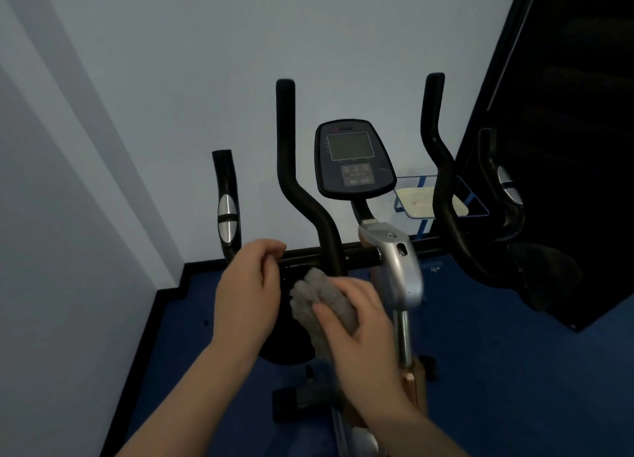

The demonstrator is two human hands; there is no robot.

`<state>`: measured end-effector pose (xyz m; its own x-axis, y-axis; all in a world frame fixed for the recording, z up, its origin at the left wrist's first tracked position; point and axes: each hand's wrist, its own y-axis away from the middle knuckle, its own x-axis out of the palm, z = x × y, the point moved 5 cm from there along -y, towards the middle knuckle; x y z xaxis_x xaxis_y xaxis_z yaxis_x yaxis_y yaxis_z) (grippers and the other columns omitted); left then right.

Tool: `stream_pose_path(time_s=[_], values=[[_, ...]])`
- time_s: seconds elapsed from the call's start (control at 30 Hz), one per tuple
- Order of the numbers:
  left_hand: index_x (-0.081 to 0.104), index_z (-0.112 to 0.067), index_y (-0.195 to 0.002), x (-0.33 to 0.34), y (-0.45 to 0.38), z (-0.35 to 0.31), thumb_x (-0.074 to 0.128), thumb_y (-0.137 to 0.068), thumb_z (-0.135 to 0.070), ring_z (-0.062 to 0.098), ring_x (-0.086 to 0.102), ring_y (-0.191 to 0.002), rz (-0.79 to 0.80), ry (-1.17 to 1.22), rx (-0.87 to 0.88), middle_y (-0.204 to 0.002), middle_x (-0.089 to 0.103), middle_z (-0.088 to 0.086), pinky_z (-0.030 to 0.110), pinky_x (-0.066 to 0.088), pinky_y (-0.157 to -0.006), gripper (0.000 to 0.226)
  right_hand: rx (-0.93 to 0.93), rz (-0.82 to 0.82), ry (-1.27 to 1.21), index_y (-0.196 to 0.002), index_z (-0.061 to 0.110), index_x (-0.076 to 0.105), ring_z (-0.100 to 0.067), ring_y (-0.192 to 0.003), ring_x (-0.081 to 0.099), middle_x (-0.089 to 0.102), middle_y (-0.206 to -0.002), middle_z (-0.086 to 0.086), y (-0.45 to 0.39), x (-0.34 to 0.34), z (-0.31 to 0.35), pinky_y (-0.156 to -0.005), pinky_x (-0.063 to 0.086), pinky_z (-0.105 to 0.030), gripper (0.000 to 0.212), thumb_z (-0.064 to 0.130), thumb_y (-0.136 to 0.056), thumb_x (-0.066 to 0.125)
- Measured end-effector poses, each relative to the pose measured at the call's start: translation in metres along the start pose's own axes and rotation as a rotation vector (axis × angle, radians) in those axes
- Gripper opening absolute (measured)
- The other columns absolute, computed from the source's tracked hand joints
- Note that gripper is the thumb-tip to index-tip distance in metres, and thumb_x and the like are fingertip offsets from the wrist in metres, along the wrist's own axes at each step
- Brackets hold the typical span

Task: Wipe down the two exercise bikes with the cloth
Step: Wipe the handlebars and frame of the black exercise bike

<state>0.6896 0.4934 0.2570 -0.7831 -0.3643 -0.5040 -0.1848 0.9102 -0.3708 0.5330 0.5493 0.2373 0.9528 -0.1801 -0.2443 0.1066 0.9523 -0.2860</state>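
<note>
Grey terry cloth is bunched up under the right hand, fingers curled over it and pressing it against the black crossbar area near the base of the inner left handlebar post. Left hand sits just beside it, fingers loosely curled at the bar's left end, looks like it's steadying the bike rather than gripping hard; can't quite tell if it's wrapped around the bar or only resting on it.

Tip for this bit, imo: wrap the cloth around the tube instead of dabbing the top, then slide along and twist so the underside gets done too. Keep that left hand bracing so the handlebars don't swing. Worth refolding the cloth to a fresh face before heading up the grips, since those get the sweat.

Moving outward: silver stem clamp just right of the cloth, console above it with a blank screen. I'd go easy there, light pressure on the buttons.

Container-wise, there's a small blue-framed tray on the wall behind the bike holding a pale shallow dish. There's maybe a tiny reddish speck in it, too small to say.

Only this one bike shows clearly; a dark panel fills the right.
</note>
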Motion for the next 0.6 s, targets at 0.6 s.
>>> stream_pose_path(time_s=[0.6], values=[[0.06, -0.03, -0.111, 0.005, 0.021, 0.017, 0.035, -0.103, -0.016, -0.002, 0.06, -0.095, 0.293, 0.157, -0.018, -0.105, 0.064, -0.016, 0.024, 0.05, -0.082, 0.029, 0.122, -0.224, 0.044, -0.098, 0.027, 0.064, -0.009, -0.09, 0.062, 0.061, -0.095, 0.003, -0.016, 0.024, 0.0, -0.083, 0.053, -0.041, 0.006, 0.025, -0.095, 0.059]])
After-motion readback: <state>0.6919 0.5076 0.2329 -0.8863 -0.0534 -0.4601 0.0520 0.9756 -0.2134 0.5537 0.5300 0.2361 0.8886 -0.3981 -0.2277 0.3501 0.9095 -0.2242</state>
